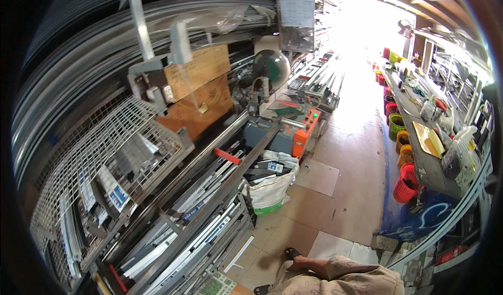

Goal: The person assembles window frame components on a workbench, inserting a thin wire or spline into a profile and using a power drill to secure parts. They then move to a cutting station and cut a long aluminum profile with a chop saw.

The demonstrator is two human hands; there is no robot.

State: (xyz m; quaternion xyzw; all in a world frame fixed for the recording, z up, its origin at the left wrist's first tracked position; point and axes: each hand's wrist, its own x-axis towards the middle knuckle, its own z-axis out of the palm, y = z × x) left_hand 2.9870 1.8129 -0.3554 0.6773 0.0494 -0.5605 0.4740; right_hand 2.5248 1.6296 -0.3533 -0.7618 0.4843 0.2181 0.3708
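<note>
Neither of my hands shows in the head view. At the lower edge are my legs in beige patterned shorts, with a black sandal on one foot. Closest to my feet is a thin white strip lying on the tiled floor. Ahead and left stands a white sack with a green base, filled with dark offcuts. Beside it, long metal profiles lie in a rack. Beyond the sack is a cutting machine with an orange control box and a round guard.
A wire mesh rack with metal pieces stands at left, near a wooden box. Stacked long profiles line the left wall. At right runs a cluttered workbench, with colored plastic baskets along its side. The tiled walkway lies between.
</note>
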